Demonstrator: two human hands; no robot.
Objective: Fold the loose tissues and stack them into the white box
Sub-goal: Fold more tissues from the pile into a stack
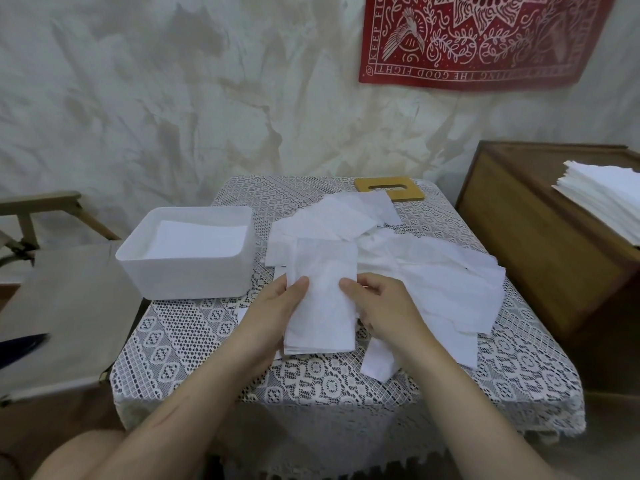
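Pinching a folded tissue (pixel 323 306) from both sides, the left hand (pixel 277 310) lays its thumb on the sheet's left edge and the right hand (pixel 377 303) lays its thumb on the right edge. The fingers beneath are hidden, so this reads as a two-sided pinch, though the right one may only be pressing. The tissue between the thumbs is a narrow, layered rectangle hanging toward the person, so its folding looks nearly or fully done.

Just left of the grip and a little beyond it stands the white box (pixel 180 275), open. Inside it lie folded sheets (pixel 204 237), flat and well below the rim, so some stacking is done and room remains.

To the right of the grip and beyond it, the loose tissues (pixel 436 275) sprawl in an overlapping heap, some touching the held one. Many are unfolded, so most of the work seems left. At the far side of the heap a wooden lid (pixel 412 194) lies on the table (pixel 194 341), off the box. Well to the right of the hands a separate neat stack (pixel 602 199) sits apart.
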